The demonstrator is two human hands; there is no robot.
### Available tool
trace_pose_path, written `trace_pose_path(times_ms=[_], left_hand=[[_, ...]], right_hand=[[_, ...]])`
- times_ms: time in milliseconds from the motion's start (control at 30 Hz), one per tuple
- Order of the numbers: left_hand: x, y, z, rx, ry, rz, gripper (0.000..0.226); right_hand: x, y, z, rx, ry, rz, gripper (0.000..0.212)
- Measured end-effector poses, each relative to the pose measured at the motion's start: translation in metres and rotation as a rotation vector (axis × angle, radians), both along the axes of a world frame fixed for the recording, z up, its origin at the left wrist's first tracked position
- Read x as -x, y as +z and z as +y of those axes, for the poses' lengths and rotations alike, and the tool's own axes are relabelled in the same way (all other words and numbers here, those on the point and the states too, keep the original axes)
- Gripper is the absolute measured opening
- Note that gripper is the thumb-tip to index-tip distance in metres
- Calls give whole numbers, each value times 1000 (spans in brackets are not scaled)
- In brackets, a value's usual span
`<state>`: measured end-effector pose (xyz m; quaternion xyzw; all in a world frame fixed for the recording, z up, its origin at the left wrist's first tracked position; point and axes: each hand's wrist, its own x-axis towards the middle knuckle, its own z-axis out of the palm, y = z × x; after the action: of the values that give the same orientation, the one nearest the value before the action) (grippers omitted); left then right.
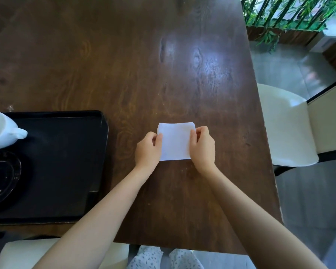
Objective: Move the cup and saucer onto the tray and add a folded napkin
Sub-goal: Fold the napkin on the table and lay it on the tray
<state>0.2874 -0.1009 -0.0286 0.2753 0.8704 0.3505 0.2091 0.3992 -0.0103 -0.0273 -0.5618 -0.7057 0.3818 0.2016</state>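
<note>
Both of your bare forearms reach forward from the lower edge of the view and converge toward the middle. Your left hand is seen from the back, knuckles up, fingers curled under and thumb pressed against the index finger in a pinch at its inner side. Your right hand mirrors it, thumb on top and fingers tucked beneath, likewise pinched closed. The two hands sit level with one another, near but not touching, wrists straight and slightly turned inward toward each other.
</note>
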Motion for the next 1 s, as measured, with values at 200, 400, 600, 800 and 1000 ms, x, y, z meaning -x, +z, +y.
trace_pose_path(times_ms=[200, 400, 600, 800, 1000], left_hand=[[-3, -1, 17, 106, 86, 135, 28], [-9, -3, 21, 142, 101, 254, 22], [-17, -4, 20, 34, -6, 582, 27], [-3, -17, 30, 221, -451, 634, 47], [1, -32, 34, 324, -466, 586, 53]], right_hand=[[13, -6, -5, -137, -86, -151, 25], [16, -12, -6, -271, -99, -265, 28], [14, -16, 0, -429, -47, -315, 24], [16, -21, 4, -518, -26, -316, 14], [12, -26, 12, -658, 374, -368, 42]])
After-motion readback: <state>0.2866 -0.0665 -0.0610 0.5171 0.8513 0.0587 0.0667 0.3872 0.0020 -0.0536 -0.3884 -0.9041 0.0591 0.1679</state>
